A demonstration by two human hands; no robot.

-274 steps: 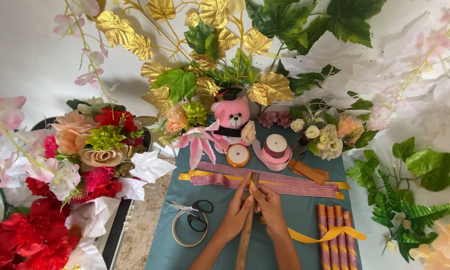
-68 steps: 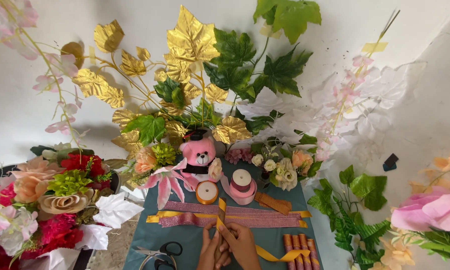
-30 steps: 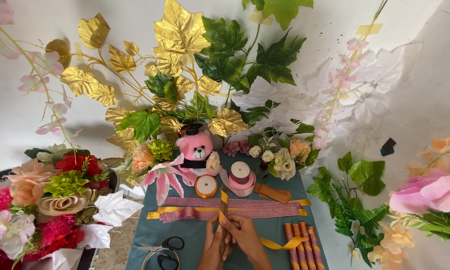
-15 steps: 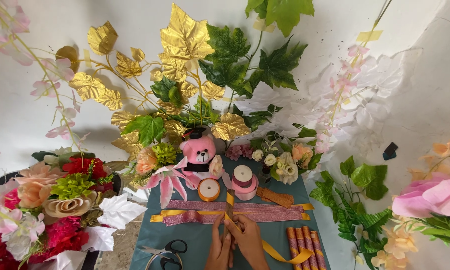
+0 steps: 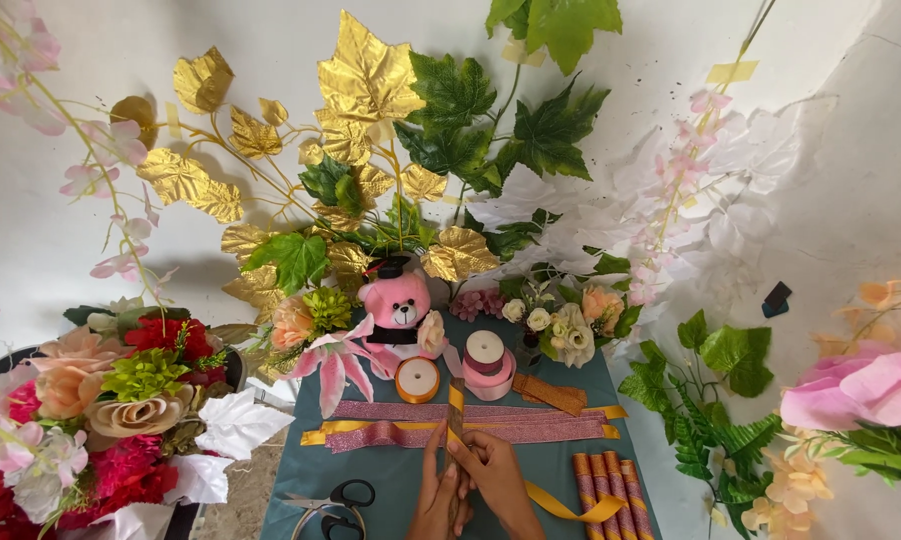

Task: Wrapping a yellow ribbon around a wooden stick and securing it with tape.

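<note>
My left hand (image 5: 439, 495) and my right hand (image 5: 491, 478) meet at the bottom centre, over a teal cloth (image 5: 371, 475). Both pinch an upright brown stick (image 5: 456, 425) with a gold ribbon (image 5: 561, 502) winding up it; the ribbon's tail loops off to the right. Behind the stick, pink glitter ribbons (image 5: 531, 425) and a gold strip (image 5: 316, 436) lie crosswise. Further back stand an orange ribbon spool (image 5: 418, 379) and a pink ribbon spool (image 5: 487, 362).
A pink teddy bear (image 5: 397, 305) sits at the back among gold and green leaves. Scissors (image 5: 336, 497) lie at the lower left, rolled striped sticks (image 5: 606, 480) at the lower right. Red and peach flowers (image 5: 81, 410) crowd the left, green fronds (image 5: 711, 420) the right.
The view has tilted up since the oldest frame, so my hands sit lower. The stick has risen from flat on the cloth to upright, with gold ribbon on it.
</note>
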